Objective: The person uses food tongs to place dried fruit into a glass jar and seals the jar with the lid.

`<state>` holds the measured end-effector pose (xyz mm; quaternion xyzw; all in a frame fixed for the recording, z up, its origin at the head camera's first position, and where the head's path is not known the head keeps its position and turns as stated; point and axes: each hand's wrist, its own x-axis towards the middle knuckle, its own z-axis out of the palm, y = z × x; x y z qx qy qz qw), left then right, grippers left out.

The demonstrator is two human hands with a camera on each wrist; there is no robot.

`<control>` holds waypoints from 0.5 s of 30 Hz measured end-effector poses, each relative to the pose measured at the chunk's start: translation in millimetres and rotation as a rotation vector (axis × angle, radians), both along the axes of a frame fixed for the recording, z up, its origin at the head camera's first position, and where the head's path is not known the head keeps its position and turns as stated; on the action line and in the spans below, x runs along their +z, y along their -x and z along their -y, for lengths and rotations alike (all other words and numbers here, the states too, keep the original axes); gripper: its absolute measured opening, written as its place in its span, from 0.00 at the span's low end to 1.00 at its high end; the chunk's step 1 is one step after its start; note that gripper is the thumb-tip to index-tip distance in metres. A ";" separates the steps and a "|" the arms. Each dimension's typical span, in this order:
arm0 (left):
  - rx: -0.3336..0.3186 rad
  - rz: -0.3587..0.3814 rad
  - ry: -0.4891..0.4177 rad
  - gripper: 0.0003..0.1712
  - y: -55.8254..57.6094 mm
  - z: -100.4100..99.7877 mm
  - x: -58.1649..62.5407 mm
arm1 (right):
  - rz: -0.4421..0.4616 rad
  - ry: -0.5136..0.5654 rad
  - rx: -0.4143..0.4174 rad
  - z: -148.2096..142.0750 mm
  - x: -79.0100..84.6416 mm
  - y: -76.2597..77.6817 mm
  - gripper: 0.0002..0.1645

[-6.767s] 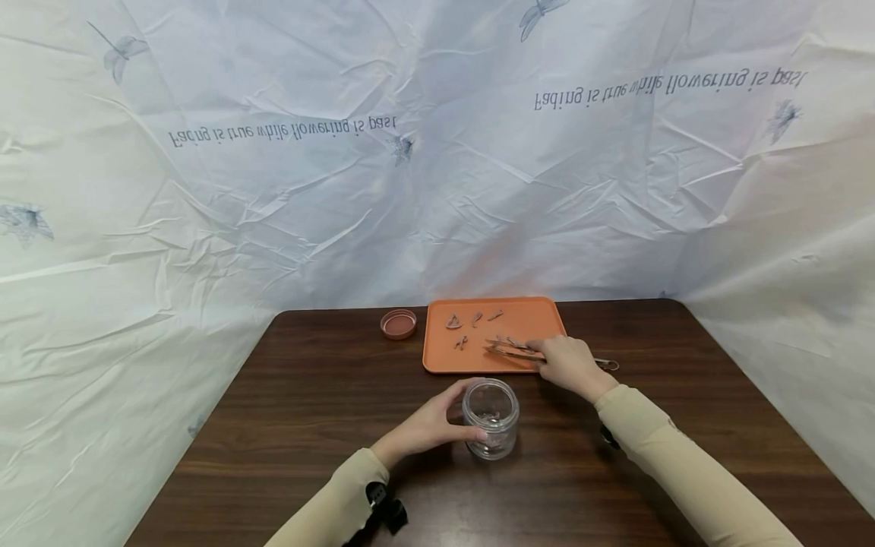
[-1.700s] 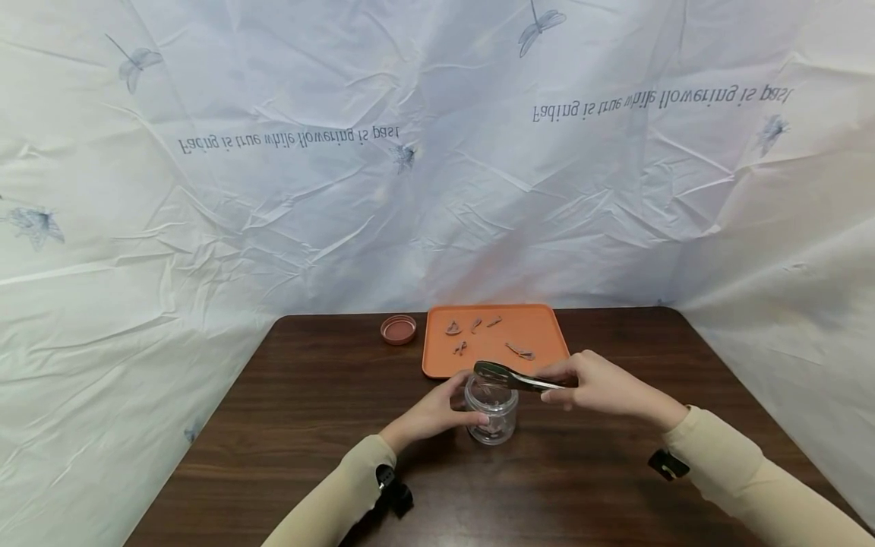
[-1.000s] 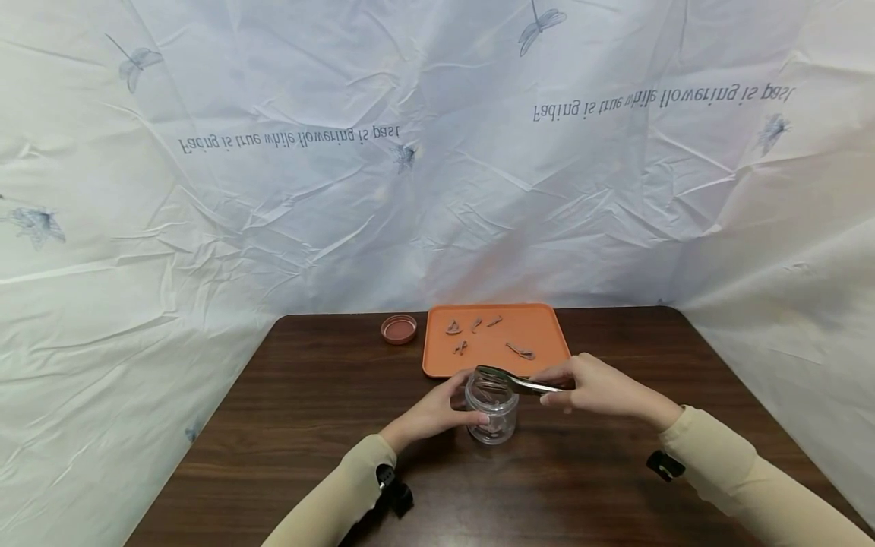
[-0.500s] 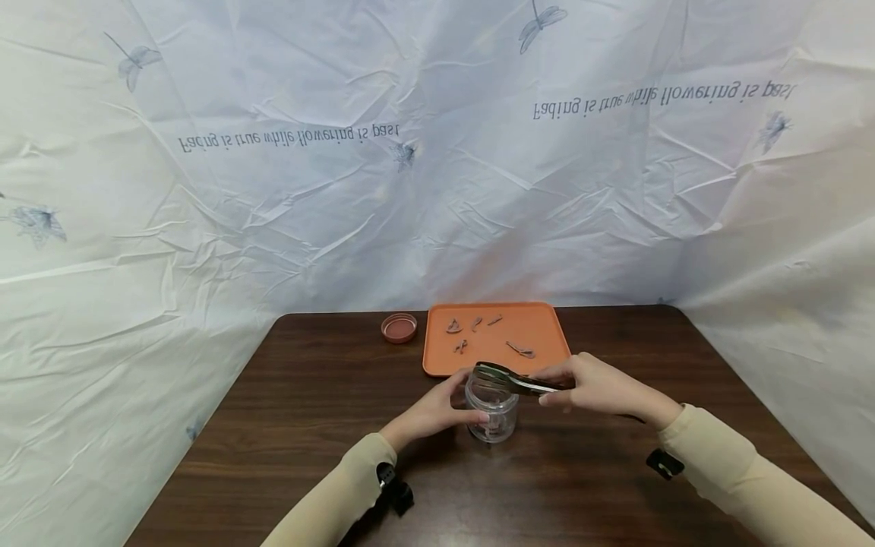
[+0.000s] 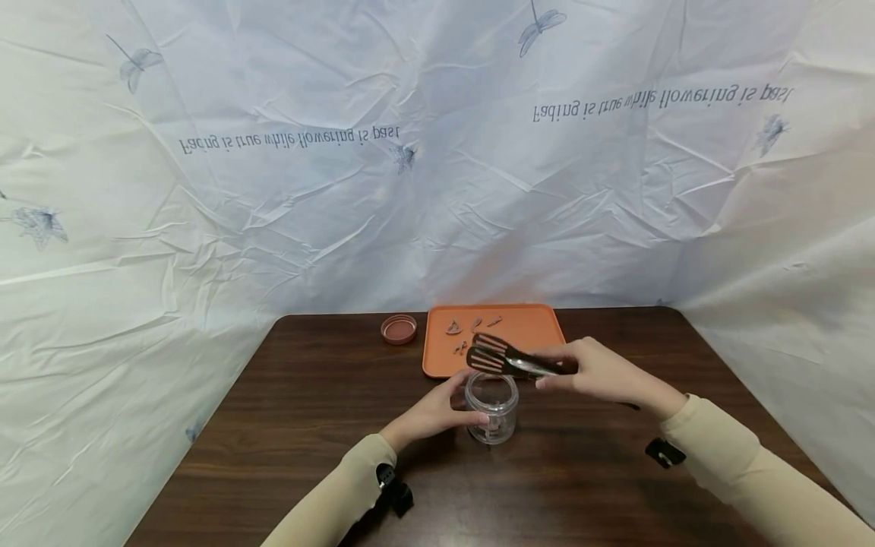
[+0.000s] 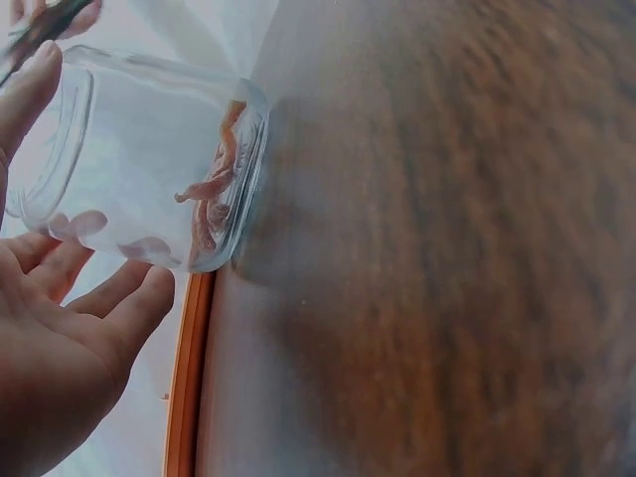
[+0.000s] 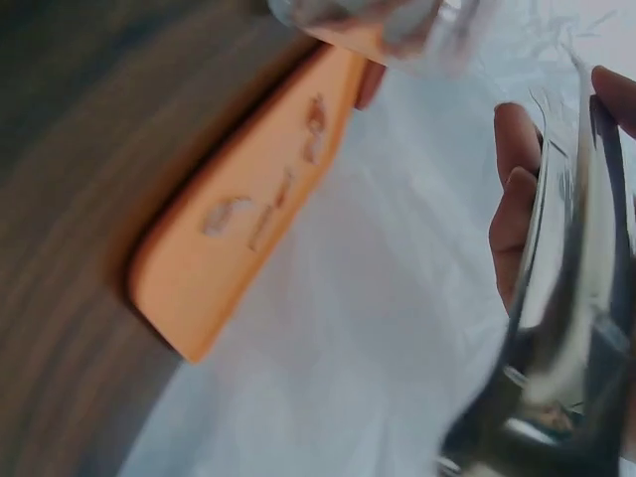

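My left hand holds a clear jar on the table, thumb on the near side and fingers behind. The jar has no lid on. In the left wrist view, several shrivelled reddish-brown strips lie at its bottom. Above the jar's mouth, my right hand grips a pair of tongs with dark slotted ends. Those ends stand slightly apart, with nothing seen between them. From the right wrist, the tongs' shiny metal arms show between thumb and fingers.
Behind the jar lies an orange tray with several small shrivelled pieces; the tongs hide part of it. A reddish round lid sits left of the tray. A white printed sheet hangs around the dark wooden table.
The tongs have come from the tray to the jar's mouth, then risen a little as their ends spread apart. My left hand keeps holding the jar, almost unmoved.
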<state>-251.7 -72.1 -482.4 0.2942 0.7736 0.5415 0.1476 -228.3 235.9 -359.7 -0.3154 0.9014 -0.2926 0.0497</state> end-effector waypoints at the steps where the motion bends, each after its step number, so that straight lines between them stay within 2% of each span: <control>1: -0.007 -0.008 -0.007 0.46 0.1 0.0 -0.2 | -0.028 0.001 -0.013 0.4 3.8 0.2 0.38; 3: -0.023 -0.012 -0.024 0.44 0.7 -0.6 -0.7 | -0.073 -0.002 -0.031 1.4 11.0 0.3 0.38; 7: -0.017 -0.021 -0.029 0.44 0.6 -1.4 -1.4 | -0.102 -0.001 -0.054 4.2 19.6 1.3 0.39; 15: -0.012 -0.009 -0.032 0.44 1.5 -1.9 -3.3 | -0.123 0.002 -0.116 13.0 18.9 15.6 0.45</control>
